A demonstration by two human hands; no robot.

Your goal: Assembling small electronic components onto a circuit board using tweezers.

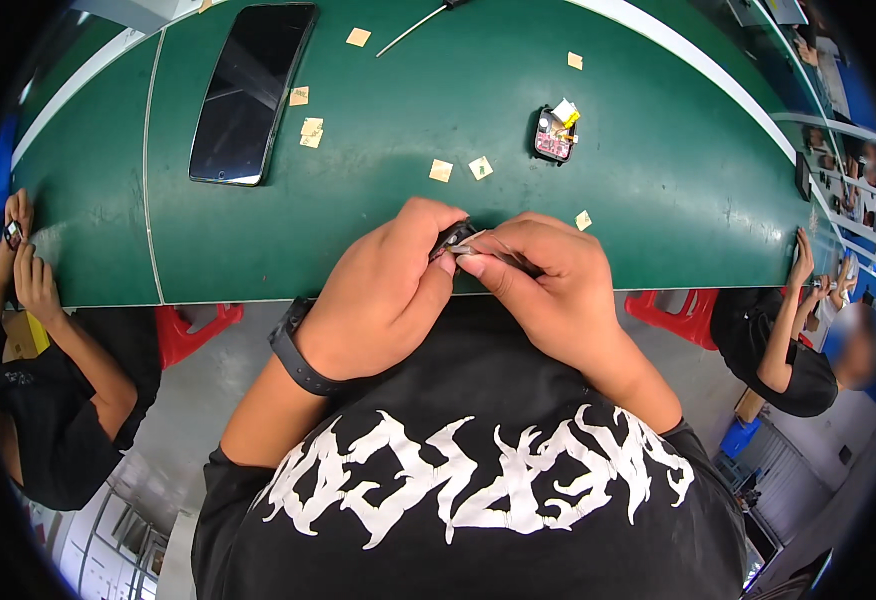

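Observation:
Close to the table's near edge, my left hand (383, 290) is closed around a small black casing (450, 238). My right hand (548, 285) meets it there, thumb and forefinger pinching a thin, pale piece (466, 248) against the casing. Fingers cover most of both, so the kind of the pale piece cannot be made out. Beyond my right hand lies another small black casing (555, 148), open side up, showing a reddish circuit board and a white-and-yellow part sticking out.
A large black phone (253, 95) lies at the left of the green table (388, 120). Several small tan paper squares (441, 171) are scattered about. A thin screwdriver (413, 30) rests at the far edge. Other people (68, 400) sit at both sides, near red stools (198, 335).

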